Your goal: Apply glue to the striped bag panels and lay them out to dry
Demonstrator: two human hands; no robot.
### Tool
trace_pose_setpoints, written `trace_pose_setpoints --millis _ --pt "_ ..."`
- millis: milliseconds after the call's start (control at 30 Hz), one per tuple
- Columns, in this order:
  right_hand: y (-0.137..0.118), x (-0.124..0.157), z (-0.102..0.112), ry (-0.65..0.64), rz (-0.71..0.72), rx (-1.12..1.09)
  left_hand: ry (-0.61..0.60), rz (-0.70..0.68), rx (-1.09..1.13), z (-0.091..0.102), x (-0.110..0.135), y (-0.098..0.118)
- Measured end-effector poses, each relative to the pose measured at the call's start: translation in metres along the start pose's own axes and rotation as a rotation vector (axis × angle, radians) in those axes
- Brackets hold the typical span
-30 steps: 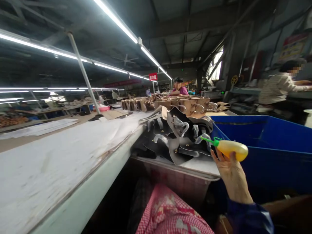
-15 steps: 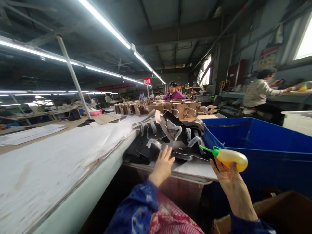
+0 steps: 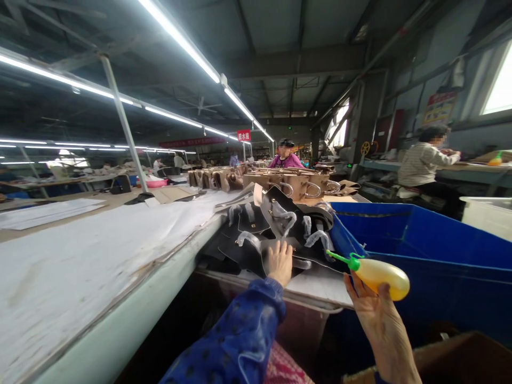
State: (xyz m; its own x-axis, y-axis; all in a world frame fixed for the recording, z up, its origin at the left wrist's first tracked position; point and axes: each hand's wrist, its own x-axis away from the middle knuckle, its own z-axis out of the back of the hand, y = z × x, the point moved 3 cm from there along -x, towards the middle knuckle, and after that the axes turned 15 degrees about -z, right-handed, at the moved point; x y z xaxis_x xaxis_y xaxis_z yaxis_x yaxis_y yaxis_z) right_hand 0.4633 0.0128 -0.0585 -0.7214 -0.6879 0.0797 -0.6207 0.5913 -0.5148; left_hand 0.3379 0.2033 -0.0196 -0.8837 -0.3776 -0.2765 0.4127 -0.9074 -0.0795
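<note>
Long papered desk (image 3: 100, 250) is stretching along the left; the blue bin (image 3: 420, 240) is hiding its contents. The grey tray (image 3: 316, 305) is holding stacked black leather pieces (image 3: 256, 250), left hand (image 3: 280, 261) resting on the nearest, grip impossible to tell. The right hand (image 3: 374, 309) is cradling the yellow bottle (image 3: 380, 272), grip clenched, nozzle sideways, probably avoiding drips

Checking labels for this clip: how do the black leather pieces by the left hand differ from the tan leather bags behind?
The black leather pieces lie flat in a jumbled pile, touched by the left hand; the tan leather bags stand upright in a row, untouched. The black pieces bear clear-wrapped straps; the tan bags show looped handles. Both sit beside the white bench. The right hand holds a yellow bottle.
</note>
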Motion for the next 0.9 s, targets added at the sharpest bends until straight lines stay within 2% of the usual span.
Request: trace_pose_setpoints --millis 133,233,367,467,567,700,800,900 --pt "0.004 0.0 0.0 -0.008 -0.021 -0.001 -0.09 0.018 -0.01 -0.009 -0.003 -0.006" --pt "0.012 0.001 -0.004 -0.015 -0.041 0.004 -0.115 0.035 -0.02 -0.013 -0.008 -0.004" --pt "0.02 0.004 -0.009 -0.039 -0.055 0.028 -0.087 0.074 0.006 -0.016 -0.012 0.002" --pt "0.02 0.005 -0.011 -0.06 -0.055 0.039 -0.011 0.071 0.064 -0.01 -0.014 0.003" --pt "0.017 0.007 -0.018 -0.106 -0.028 0.044 0.141 0.037 0.131 0.01 -0.017 0.002" --pt "0.007 0.022 -0.036 -0.112 0.037 0.05 0.399 0.051 0.211 0.057 -0.012 -0.003" --pt "-0.001 0.04 -0.051 -0.105 0.062 0.075 0.582 0.096 0.291 0.096 0.018 -0.012" --pt "-0.002 0.055 -0.061 -0.124 0.059 0.094 0.718 0.172 0.402 0.117 0.074 -0.028"
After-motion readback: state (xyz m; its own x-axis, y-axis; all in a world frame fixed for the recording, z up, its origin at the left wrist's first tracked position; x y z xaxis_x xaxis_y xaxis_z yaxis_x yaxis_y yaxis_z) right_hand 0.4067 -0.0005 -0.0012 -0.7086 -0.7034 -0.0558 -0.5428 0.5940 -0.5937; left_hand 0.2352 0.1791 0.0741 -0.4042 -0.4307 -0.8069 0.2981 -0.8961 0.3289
